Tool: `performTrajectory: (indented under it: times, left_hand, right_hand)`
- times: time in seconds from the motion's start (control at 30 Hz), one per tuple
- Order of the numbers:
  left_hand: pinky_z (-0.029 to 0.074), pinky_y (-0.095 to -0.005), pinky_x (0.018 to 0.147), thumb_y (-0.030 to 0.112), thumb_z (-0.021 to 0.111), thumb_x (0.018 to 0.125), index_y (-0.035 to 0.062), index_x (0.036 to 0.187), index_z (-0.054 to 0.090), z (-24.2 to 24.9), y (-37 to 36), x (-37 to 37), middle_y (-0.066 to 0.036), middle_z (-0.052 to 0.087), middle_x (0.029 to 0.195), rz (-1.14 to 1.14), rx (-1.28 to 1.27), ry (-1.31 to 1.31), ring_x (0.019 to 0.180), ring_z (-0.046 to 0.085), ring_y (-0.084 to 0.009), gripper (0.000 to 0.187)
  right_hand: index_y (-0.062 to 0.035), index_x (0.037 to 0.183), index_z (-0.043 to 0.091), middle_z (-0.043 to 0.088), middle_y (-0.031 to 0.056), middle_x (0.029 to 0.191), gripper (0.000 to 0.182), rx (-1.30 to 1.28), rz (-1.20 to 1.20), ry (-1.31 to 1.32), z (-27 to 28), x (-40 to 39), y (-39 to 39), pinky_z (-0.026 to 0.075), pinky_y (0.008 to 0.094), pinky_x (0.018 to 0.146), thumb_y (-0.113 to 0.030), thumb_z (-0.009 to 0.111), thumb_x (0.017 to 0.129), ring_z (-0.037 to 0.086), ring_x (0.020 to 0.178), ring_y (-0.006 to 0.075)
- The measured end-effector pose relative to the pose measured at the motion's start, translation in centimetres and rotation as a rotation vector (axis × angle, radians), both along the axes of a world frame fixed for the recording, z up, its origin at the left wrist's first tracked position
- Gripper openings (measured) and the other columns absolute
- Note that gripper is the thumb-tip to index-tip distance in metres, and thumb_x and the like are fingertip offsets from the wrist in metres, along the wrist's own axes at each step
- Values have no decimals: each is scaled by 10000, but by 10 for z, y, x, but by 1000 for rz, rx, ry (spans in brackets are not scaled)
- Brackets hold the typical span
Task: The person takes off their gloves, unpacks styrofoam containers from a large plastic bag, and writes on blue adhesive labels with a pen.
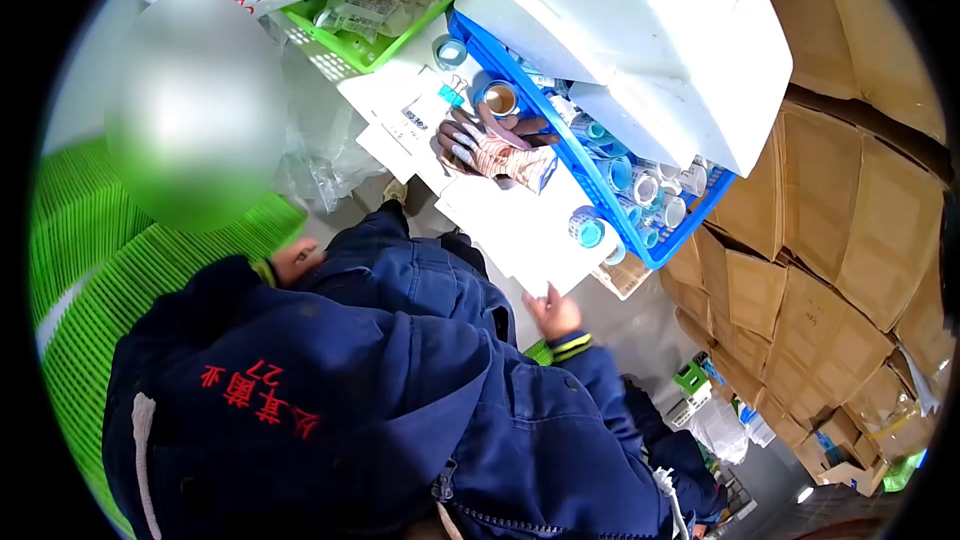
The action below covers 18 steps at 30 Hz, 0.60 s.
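Note:
My left hand (298, 262) is beside my thigh, its fingers loosely bent and nothing visible in them. My right hand (553, 315) hovers just off the near edge of the white table (555, 240), blurred, with its thumb and a finger spread apart and nothing held. A pair of striped work gloves (500, 152) with dark fingers lies on the table. Close to my right hand, a roll of blue tape (588, 230) sits beside the blue basket (648, 258), which holds several clear and blue tape rolls (645, 188).
White foam box pieces (640, 30) cover part of the basket. Paper sheets with a binder clip (452, 92) lie near a brown tape roll (499, 98). A green basket (365, 58) stands behind. Stacked cardboard boxes (830, 220) line the right; green stacked crates (130, 270) stand left.

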<state>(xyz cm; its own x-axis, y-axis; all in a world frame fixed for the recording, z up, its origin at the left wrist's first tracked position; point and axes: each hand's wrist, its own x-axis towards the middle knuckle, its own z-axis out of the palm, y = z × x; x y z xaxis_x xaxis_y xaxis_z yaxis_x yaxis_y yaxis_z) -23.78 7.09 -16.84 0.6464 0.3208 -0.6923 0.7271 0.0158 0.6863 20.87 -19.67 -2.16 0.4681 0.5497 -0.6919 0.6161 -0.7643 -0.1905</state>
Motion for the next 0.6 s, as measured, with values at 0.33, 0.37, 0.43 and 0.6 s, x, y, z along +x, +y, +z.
performTrajectory:
  times: [0.33,0.37,0.43,0.6]
  left_hand:
    - [485,-327,711,237,588,846,27,907,642,-62,-54,-156,-144,642,858,102,17,680,813,623,-237,226]
    - [485,-325,704,218,586,843,29,897,643,-55,-45,-144,-143,640,849,74,21,646,802,623,-237,205]
    - [485,-322,691,181,581,836,32,876,643,-38,-27,-117,-141,638,832,-27,31,571,779,622,-236,166]
    - [485,-315,657,87,570,820,42,824,644,43,35,-2,-136,631,788,-500,115,253,721,621,-234,87]
  right_hand:
    - [-54,1062,593,660,180,841,369,-165,-294,135,-36,-113,-125,518,440,702,-327,584,815,648,804,361]
    - [-58,1041,606,661,182,845,342,-169,-278,137,-35,-113,-119,518,442,704,-312,580,814,648,807,362]
    - [-65,999,630,663,185,854,292,-200,-240,155,-30,-114,-110,518,448,707,-282,570,812,648,814,365]
    - [-84,894,692,666,194,876,209,-395,89,180,-13,-88,-57,517,460,714,-207,546,808,647,831,373]
